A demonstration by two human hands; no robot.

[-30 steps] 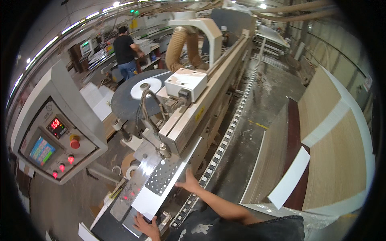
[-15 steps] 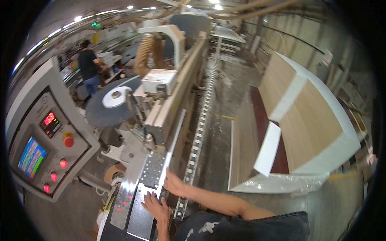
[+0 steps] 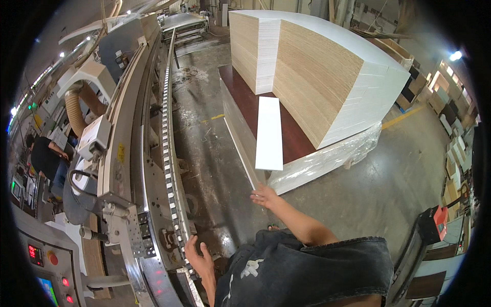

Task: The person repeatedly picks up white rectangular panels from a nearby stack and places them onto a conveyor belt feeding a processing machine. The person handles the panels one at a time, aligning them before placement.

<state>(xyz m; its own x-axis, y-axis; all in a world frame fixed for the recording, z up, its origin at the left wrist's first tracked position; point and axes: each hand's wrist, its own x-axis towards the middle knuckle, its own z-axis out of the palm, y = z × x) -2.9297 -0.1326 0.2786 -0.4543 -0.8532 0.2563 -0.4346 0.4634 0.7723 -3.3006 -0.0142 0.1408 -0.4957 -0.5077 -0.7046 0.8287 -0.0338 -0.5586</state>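
My right hand (image 3: 264,196) reaches out over the floor, fingers stretched and holding nothing. Just beyond its fingertips, apart from them, one end of a loose white panel (image 3: 269,134) sticks out. That narrow panel lies on a dark red board (image 3: 302,138) in front of tall stacks of panels (image 3: 319,71) with wood-coloured and white sides. My left hand (image 3: 200,260), empty with thumb and fingers apart, hovers beside the near end of the machine's roller track (image 3: 173,199). The machine's metal feed table (image 3: 153,276) lies to its left.
A long machine (image 3: 125,128) with a beige hose (image 3: 76,112) runs along the left. Its control panel (image 3: 51,261) is at lower left. Plastic-wrapped boards (image 3: 327,166) form the stack's base. A person (image 3: 48,156) stands far left; a black-and-red device (image 3: 433,224) is at right.
My view has swung right toward the panel stacks. My right hand has left the machine's feed table and stretched toward the loose white panel. My left hand has lifted off the metal plate.
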